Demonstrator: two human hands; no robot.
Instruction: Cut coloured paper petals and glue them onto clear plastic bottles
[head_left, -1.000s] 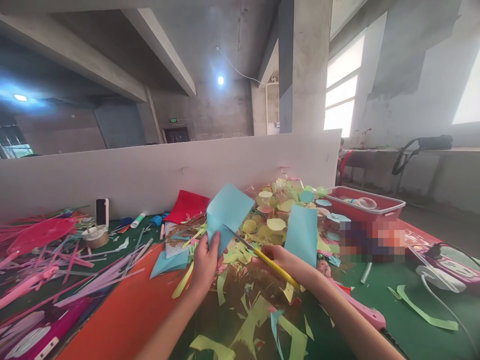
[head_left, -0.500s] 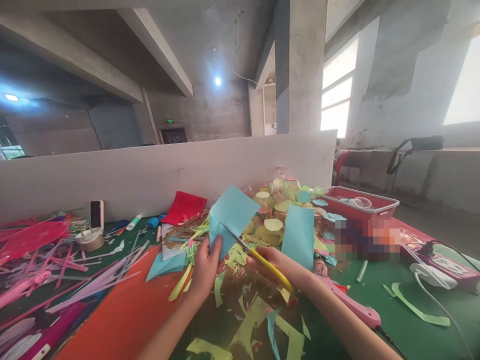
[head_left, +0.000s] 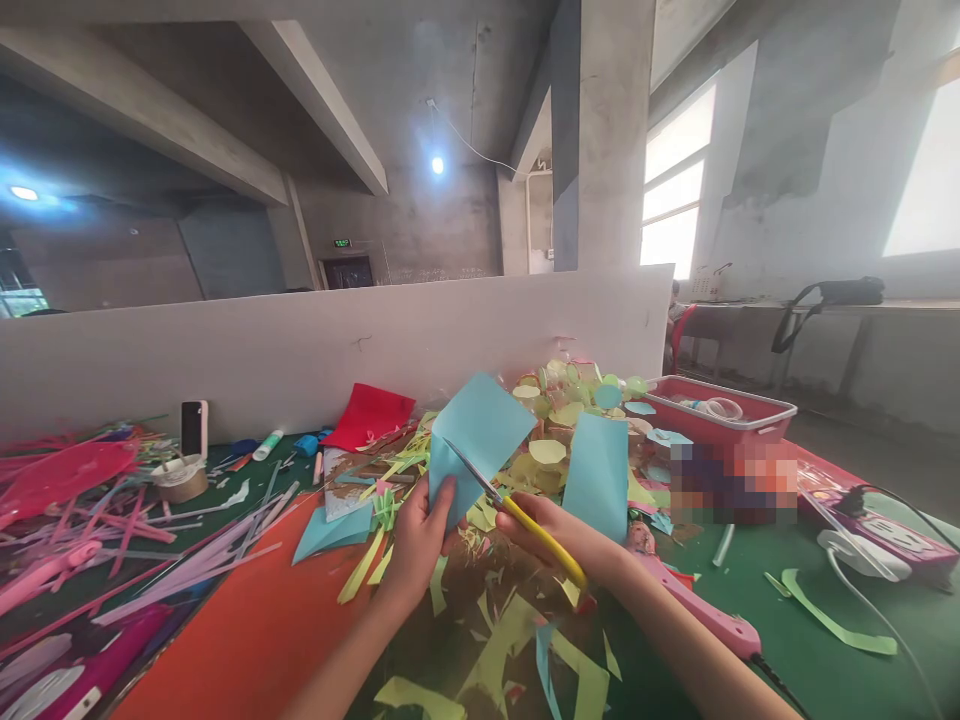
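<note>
Between thumb and fingers, my left hand (head_left: 424, 535) pinches the lower edge of a light blue sheet of paper (head_left: 484, 430), held up above the table. Yellow-handled scissors (head_left: 536, 530) are gripped in my right hand (head_left: 551, 530). Their blades lie across the lower left of the sheet, pointing up and left; I cannot tell how far they have cut. Another blue sheet (head_left: 598, 475) rests just right of the scissors. A folded blue piece (head_left: 332, 530) lies left of my left hand. Yellow-green paper scraps (head_left: 499, 650) are scattered below both hands.
A pink glue gun (head_left: 705, 610) with a cord lies at the right, near a power strip (head_left: 892, 540). Behind stands a red basket (head_left: 724, 410). Yellow paper discs (head_left: 547, 451) are heaped before the white partition (head_left: 300, 350). Colourful strips (head_left: 195, 590) spread at left.
The held blue sheet and my left hand have shifted slightly right. The scissors stay in nearly the same place, with their blades still against the sheet.
</note>
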